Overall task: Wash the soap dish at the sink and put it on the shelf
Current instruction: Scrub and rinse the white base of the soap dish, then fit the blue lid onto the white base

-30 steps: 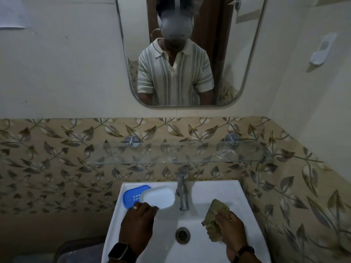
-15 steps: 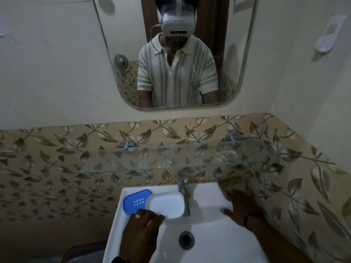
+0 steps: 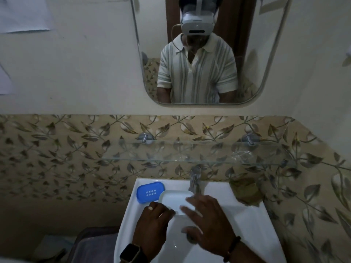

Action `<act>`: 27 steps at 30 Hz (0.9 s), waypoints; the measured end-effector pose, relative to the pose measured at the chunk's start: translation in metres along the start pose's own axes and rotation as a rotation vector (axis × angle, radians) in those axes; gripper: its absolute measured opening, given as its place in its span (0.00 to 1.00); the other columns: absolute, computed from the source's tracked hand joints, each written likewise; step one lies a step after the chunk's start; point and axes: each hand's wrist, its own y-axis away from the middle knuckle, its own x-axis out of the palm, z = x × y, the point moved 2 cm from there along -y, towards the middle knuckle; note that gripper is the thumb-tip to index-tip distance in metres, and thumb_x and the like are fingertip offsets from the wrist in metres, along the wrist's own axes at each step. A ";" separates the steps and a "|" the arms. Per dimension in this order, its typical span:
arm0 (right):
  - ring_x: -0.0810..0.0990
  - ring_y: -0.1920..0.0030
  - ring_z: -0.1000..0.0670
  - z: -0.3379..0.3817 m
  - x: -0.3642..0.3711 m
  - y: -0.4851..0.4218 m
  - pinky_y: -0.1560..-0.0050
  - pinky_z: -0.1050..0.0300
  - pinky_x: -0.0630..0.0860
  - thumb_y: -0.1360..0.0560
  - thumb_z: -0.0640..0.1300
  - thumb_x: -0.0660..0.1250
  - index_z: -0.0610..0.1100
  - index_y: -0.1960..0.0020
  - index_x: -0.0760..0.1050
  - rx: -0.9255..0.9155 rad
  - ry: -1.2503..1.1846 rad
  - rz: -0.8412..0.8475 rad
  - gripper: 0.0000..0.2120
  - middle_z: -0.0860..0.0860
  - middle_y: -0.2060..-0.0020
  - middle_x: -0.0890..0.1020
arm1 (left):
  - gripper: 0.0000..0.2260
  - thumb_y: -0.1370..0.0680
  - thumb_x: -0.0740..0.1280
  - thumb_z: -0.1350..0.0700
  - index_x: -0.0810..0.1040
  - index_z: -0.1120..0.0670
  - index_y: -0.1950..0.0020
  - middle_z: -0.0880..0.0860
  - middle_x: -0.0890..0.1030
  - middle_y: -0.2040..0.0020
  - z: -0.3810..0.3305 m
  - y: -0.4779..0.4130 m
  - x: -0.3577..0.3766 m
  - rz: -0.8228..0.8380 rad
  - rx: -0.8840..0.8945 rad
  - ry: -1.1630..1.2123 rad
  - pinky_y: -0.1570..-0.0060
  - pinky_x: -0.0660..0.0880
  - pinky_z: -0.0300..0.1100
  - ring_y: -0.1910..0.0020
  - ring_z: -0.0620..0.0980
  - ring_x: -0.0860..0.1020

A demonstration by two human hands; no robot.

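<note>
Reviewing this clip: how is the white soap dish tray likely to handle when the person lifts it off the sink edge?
The white soap dish tray looks like thin moulded plastic, so probably stiff and light. Its smooth glossy surface may be slippery if wet. It sits partly over the sink bowl, held by the left hand, so it could tip in if released.

The glass shelf [image 3: 190, 154] lies mostly bare, clear wrapper [image 3: 241, 154] at its three o'clock end. Tap [image 3: 193, 180] stands at the sink's [image 3: 252, 224] twelve o'clock, cloth [image 3: 247, 190] at two, blue tray [image 3: 150, 191] at ten.
</note>
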 end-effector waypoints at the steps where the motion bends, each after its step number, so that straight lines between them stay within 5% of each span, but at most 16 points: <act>1: 0.74 0.35 0.48 0.010 0.005 -0.004 0.32 0.50 0.66 0.21 0.58 0.65 0.51 0.36 0.76 -0.050 0.034 0.018 0.18 0.50 0.39 0.79 | 0.15 0.31 0.77 0.63 0.84 0.47 0.49 0.46 0.81 0.55 0.001 0.002 -0.001 -0.002 -0.027 0.015 0.58 0.75 0.43 0.54 0.50 0.77; 5: 0.79 0.51 0.48 0.034 0.015 -0.019 0.47 0.52 0.72 0.23 0.43 0.65 0.49 0.51 0.79 -0.056 0.027 -0.007 0.05 0.52 0.58 0.80 | 0.17 0.31 0.78 0.62 0.83 0.46 0.47 0.45 0.80 0.47 0.009 0.023 -0.006 -0.088 -0.077 0.080 0.50 0.79 0.44 0.46 0.49 0.78; 8: 0.77 0.55 0.48 0.048 0.022 -0.026 0.49 0.53 0.71 0.23 0.41 0.63 0.48 0.54 0.78 -0.083 0.013 0.018 0.06 0.52 0.62 0.78 | 0.20 0.26 0.76 0.53 0.80 0.45 0.35 0.50 0.74 0.30 0.019 0.047 -0.007 -0.263 -0.405 0.309 0.35 0.70 0.36 0.33 0.46 0.73; 10: 0.76 0.56 0.47 0.060 0.028 -0.030 0.50 0.54 0.71 0.24 0.39 0.62 0.48 0.56 0.77 -0.126 0.003 0.029 0.07 0.52 0.63 0.76 | 0.18 0.25 0.74 0.47 0.79 0.43 0.36 0.51 0.76 0.31 0.026 0.059 -0.009 -0.377 -0.806 0.675 0.42 0.75 0.36 0.36 0.46 0.77; 13: 0.75 0.57 0.47 0.075 0.039 -0.036 0.53 0.53 0.72 0.25 0.38 0.63 0.48 0.58 0.76 -0.219 -0.022 0.041 0.06 0.51 0.63 0.76 | 0.06 0.23 0.71 0.54 0.88 0.48 0.49 0.55 0.88 0.48 0.039 0.072 -0.009 -0.400 -1.158 1.275 0.59 0.83 0.47 0.50 0.55 0.86; 17: 0.76 0.40 0.47 0.084 0.058 -0.047 0.37 0.50 0.73 0.19 0.50 0.63 0.48 0.44 0.79 -0.231 -0.132 -0.001 0.09 0.49 0.45 0.82 | 0.05 0.23 0.71 0.60 0.88 0.55 0.53 0.57 0.89 0.56 0.061 0.094 -0.023 -0.490 -1.306 1.386 0.64 0.83 0.49 0.59 0.54 0.87; 22: 0.72 0.32 0.45 0.066 0.076 -0.101 0.31 0.44 0.69 0.17 0.53 0.54 0.44 0.31 0.74 0.138 -0.347 -0.076 0.21 0.45 0.34 0.77 | 0.08 0.22 0.71 0.60 0.87 0.58 0.60 0.51 0.88 0.64 0.066 0.109 -0.048 -0.594 -1.408 1.343 0.70 0.83 0.46 0.66 0.52 0.87; 24: 0.70 0.29 0.41 0.055 0.091 -0.123 0.29 0.44 0.68 0.18 0.49 0.58 0.42 0.27 0.69 0.178 -0.229 0.059 0.22 0.42 0.29 0.74 | 0.06 0.22 0.70 0.61 0.84 0.58 0.58 0.47 0.87 0.67 0.062 0.112 -0.060 -0.611 -1.405 1.321 0.73 0.82 0.45 0.68 0.50 0.86; 27: 0.53 0.20 0.43 0.038 0.125 -0.134 0.22 0.48 0.54 0.19 0.46 0.63 0.50 0.19 0.49 0.216 -0.005 0.476 0.34 0.46 0.20 0.55 | 0.06 0.21 0.68 0.62 0.81 0.57 0.57 0.45 0.86 0.69 0.055 0.114 -0.079 -0.605 -1.409 1.311 0.71 0.83 0.48 0.63 0.55 0.82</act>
